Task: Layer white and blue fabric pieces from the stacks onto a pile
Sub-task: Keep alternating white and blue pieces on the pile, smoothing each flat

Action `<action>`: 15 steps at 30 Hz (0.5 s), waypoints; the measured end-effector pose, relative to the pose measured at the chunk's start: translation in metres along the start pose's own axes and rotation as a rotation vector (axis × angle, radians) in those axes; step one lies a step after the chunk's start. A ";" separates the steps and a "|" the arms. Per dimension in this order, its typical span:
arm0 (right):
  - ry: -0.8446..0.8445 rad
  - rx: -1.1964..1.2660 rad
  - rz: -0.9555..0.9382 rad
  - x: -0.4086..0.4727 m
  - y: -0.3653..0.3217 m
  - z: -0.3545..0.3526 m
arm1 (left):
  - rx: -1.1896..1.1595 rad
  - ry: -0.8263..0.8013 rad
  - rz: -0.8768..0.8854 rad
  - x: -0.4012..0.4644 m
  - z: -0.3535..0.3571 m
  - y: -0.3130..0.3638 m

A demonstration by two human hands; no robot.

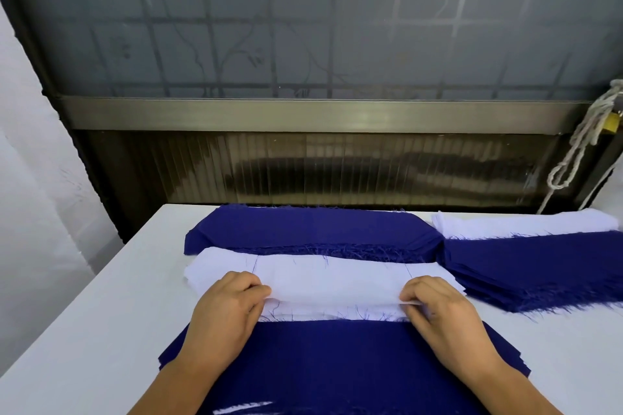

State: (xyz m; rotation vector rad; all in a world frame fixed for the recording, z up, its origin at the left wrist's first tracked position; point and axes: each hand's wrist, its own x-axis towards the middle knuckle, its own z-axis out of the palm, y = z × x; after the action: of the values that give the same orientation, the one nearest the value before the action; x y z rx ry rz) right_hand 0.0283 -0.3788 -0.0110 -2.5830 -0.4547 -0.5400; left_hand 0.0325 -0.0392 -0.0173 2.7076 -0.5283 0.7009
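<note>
Head view. No brand, label or legible writing shows on any cloth or surface. A white table carries all the cloth. At the centre lies a white fabric stack, a long strip running from 9 to 3 o'clock, with loose blue threads on it. The left hand sits at its 9 o'clock end, fingers curled, thumb and fingertips pinching the near edge of the top white piece. The right hand sits at the 3 o'clock end, pinching the same edge likewise; the edge appears slightly lifted between the two hands, though the white-on-white layers make this hard to judge. At 6 o'clock of the white stack, touching its near edge and passing under both wrists, lies the pile, blue on top, with a sliver of white showing at its near edge. At 12 o'clock of the white stack lies a blue fabric stack with a frayed near edge. At 3 o'clock lies a second blue stack, many layers thick, partly covering a second white stack behind it. A rope and a brass padlock hang at 2 o'clock against the window frame.
</note>
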 end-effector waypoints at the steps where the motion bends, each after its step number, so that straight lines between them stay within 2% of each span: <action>1: -0.007 0.013 0.005 -0.001 0.000 0.000 | -0.011 -0.004 -0.022 0.000 -0.001 0.001; 7: -0.032 0.150 0.025 -0.007 0.000 -0.009 | -0.131 0.009 -0.067 -0.004 -0.004 -0.001; 12: 0.020 0.092 0.032 -0.011 -0.005 -0.014 | -0.073 0.065 0.017 -0.007 -0.016 0.002; 15: 0.032 0.055 0.021 -0.018 -0.011 -0.022 | -0.094 0.020 0.036 -0.014 -0.028 0.006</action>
State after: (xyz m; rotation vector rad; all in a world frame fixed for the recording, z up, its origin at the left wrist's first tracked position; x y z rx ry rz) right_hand 0.0023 -0.3844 0.0029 -2.5198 -0.4250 -0.5529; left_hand 0.0073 -0.0306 -0.0001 2.6070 -0.5910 0.6942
